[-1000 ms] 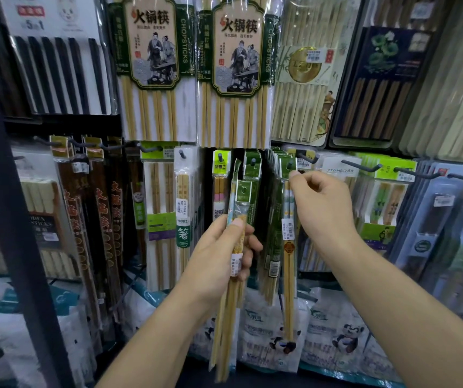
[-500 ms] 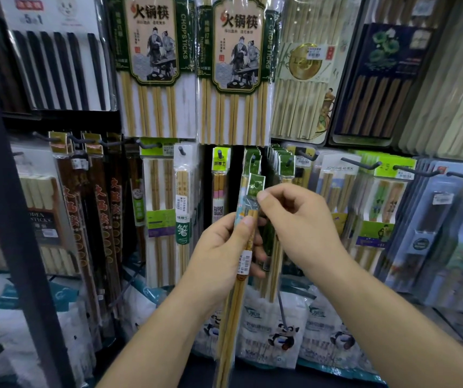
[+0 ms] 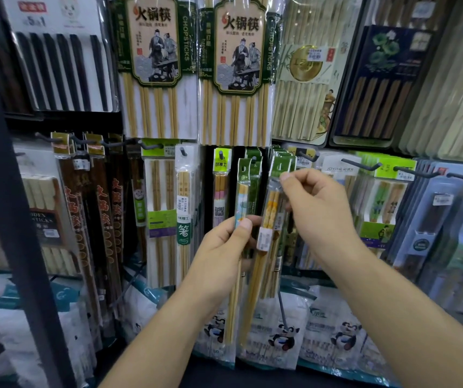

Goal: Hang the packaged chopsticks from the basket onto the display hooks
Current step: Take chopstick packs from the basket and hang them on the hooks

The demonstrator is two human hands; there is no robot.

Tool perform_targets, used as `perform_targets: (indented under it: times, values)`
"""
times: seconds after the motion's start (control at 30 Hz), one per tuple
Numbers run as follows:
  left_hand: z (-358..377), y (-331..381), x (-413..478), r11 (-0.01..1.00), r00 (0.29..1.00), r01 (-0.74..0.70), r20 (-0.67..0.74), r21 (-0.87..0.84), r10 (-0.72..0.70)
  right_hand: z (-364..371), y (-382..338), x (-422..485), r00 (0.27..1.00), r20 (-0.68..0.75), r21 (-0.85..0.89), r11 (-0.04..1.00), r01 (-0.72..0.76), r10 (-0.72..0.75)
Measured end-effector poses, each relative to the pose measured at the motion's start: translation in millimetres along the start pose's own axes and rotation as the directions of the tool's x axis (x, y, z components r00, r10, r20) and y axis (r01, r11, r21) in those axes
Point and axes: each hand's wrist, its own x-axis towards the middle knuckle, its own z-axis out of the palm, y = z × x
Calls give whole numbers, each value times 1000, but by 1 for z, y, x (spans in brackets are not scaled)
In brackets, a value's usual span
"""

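My left hand [image 3: 226, 246] grips a slim pack of bamboo chopsticks [image 3: 242, 200] with a green header, held upright in front of the display. My right hand [image 3: 315, 208] pinches the top of a second pack [image 3: 271, 217], yellow-topped with a white price sticker, just right of the first. Its green header sits level with the row of same green packs [image 3: 282, 158] hanging on a hook behind it. The hook itself is hidden by the packs. No basket is in view.
Large hot-pot chopstick packs [image 3: 154, 65] hang above. Dark lacquered sets [image 3: 95, 208] hang on the left, green-header sets [image 3: 381, 203] on bare-tipped hooks [image 3: 362, 165] on the right. Panda-printed bags [image 3: 283, 334] lie below. A black shelf post [image 3: 6, 191] stands at the left.
My right hand came off the hung packs, moved left to the bundle in my left hand, and has lifted one pack away up and to the right toward the hook.
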Motion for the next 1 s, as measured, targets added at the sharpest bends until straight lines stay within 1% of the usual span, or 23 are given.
perform_targets:
  times: [0.07, 0.17, 0.5, 0.73, 0.87, 1.0]
  values:
    - [-2, -1, 2, 1000, 1000, -1, -23, 21, 2, -4, 0, 11, 999, -43, -8, 1000, -11, 11]
    - [-4, -2, 3, 1000, 999, 6, -48, -7, -7, -5, 0, 21, 997, -77, -15, 1000, -13, 12]
    - [-3, -1, 4, 999, 999, -30, -29, 38, 32, -4, 2, 23, 994, -105, -27, 999, 28, -31]
    - [-6, -2, 3, 993, 998, -56, -13, 108, 58, -5, 9, 22, 994, -108, -46, 999, 17, -22]
    - [-6, -3, 4, 991, 998, -58, -15, 116, 60, -4, 11, 21, 995, -99, -64, 998, 15, -22]
    - [-7, -4, 4, 991, 998, -62, -11, 116, 63, -4, 10, 23, 992, -124, -63, 998, 9, -17]
